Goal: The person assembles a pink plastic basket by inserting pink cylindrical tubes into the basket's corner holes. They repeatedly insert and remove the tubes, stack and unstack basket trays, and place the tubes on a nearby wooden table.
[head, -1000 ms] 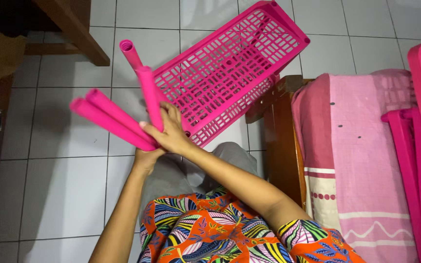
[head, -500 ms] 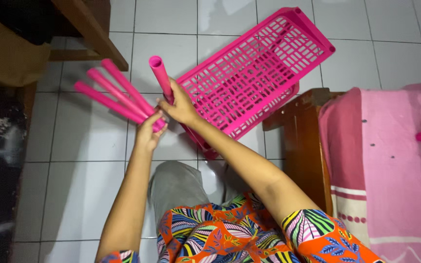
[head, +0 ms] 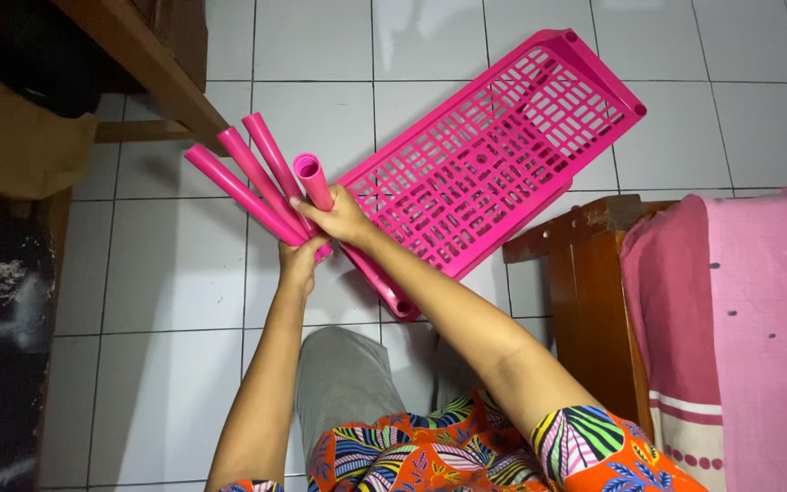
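Both hands [head: 321, 232] w/ pink tubes [head: 252, 178], slatted pink shelf [head: 494, 150] just behind

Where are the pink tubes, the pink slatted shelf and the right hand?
pink tubes [head: 240, 182], head view, middle of the fanned bundle.
pink slatted shelf [head: 503, 155], head view, its grid centre.
right hand [head: 343, 219], head view, its back.

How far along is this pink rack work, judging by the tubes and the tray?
Done: nothing looks fitted yet; the pink slatted plastic shelf tray lies on the white tiled floor with no tube standing in it. In hand: the left hand holds three pink plastic tubes fanned out, and the right hand grips a fourth tube. Left: all four tubes remain loose.
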